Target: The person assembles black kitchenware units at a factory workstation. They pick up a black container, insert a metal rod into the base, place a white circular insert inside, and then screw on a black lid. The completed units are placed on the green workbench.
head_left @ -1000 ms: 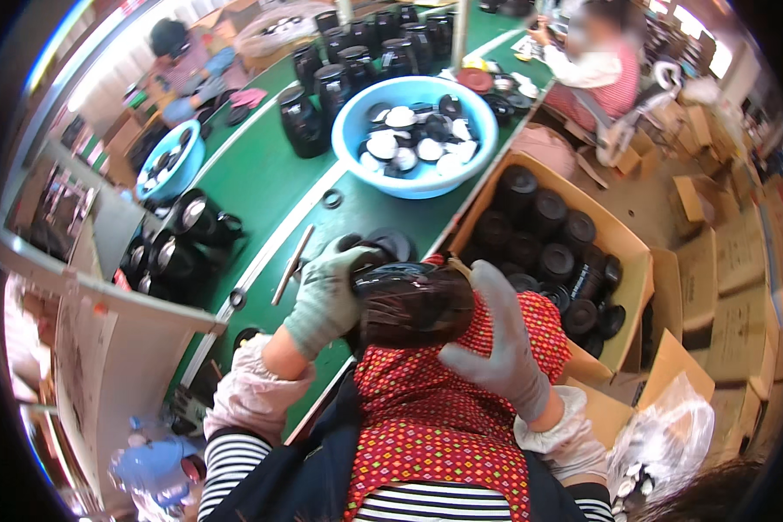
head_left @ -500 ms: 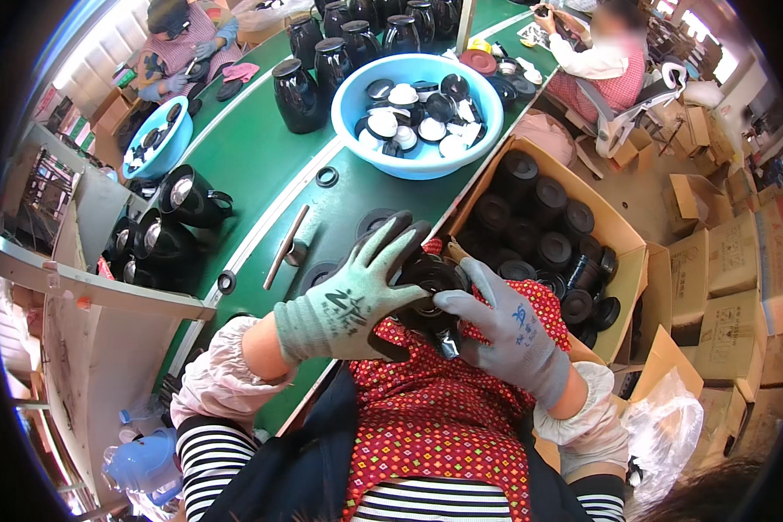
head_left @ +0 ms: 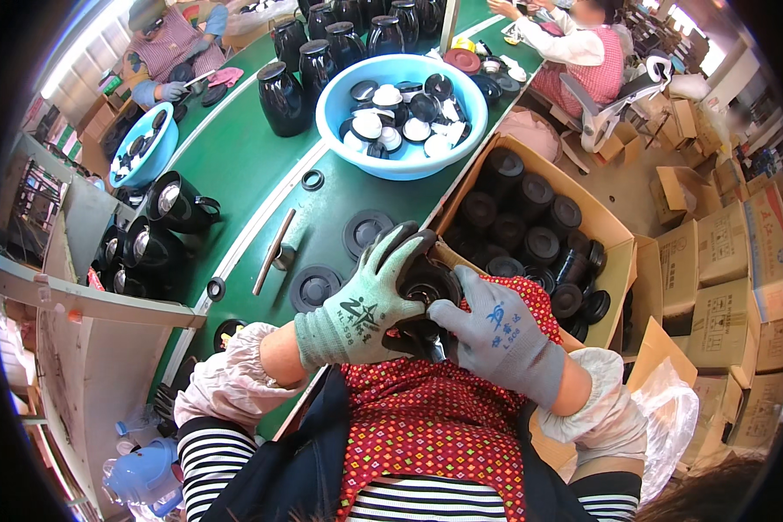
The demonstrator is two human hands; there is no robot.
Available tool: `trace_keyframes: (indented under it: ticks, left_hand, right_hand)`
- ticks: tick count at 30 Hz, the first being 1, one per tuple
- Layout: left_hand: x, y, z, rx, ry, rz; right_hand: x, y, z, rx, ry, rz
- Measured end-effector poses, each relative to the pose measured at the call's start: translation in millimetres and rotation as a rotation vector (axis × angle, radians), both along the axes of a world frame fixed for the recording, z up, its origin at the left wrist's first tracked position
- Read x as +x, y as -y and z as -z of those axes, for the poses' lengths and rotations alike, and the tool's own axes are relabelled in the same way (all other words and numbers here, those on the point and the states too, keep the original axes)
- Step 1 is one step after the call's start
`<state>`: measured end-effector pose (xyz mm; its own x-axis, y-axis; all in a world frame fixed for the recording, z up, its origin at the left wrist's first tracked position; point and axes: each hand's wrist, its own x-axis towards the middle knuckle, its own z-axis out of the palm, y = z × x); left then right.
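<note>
Above my lap, in front of the red patterned apron, both hands close on a glossy black hollow round part (head_left: pixel 428 283). My left hand (head_left: pixel 350 315), in a green glove with dark fingertips, curls round its left side, thumb at the opening. On the other side my right hand (head_left: pixel 506 341), in a grey glove, grips it with the thumb pressed near the rim. Fingers hide much of the part, so its exact kind is unclear. Beyond the left hand, two flat black discs (head_left: pixel 314 288) lie on the green table (head_left: pixel 244 261), beside a wooden-handled hammer (head_left: pixel 275 250).
A blue basin (head_left: pixel 400 170) holds black and white lids. Right of the table stands a carton (head_left: pixel 616 300) of black round parts. Glossy black jugs (head_left: pixel 283 100) stand at the back; others (head_left: pixel 176 204) lie left. Two people work farther off. Stacked cartons (head_left: pixel 722 322) fill the right.
The black part has tilted so its round opening shows more, and both hands have shifted slightly round it. My view has moved a little, uncovering more of the discs.
</note>
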<state>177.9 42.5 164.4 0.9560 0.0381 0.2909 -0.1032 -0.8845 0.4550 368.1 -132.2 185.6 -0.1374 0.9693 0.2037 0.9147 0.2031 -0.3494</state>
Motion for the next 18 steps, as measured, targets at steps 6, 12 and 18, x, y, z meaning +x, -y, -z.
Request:
trace_keyframes:
  ticks: [6, 12, 18]
  left_hand:
    - [-15.4, 3.0, 17.7, -0.133, 0.304, -0.234]
    - [-35.2, 75.7, 39.8, -0.475, 0.304, -0.419]
    - [-94.3, 15.9, 107.0, -0.428, 0.154, -0.504]
  right_hand:
    - [15.0, 13.0, 20.4, 0.207, -0.738, 0.209]
    - [12.7, 36.9, 95.9, 0.123, -1.886, 0.553]
    - [69.8, 29.1, 52.6, 0.205, -0.708, 0.573]
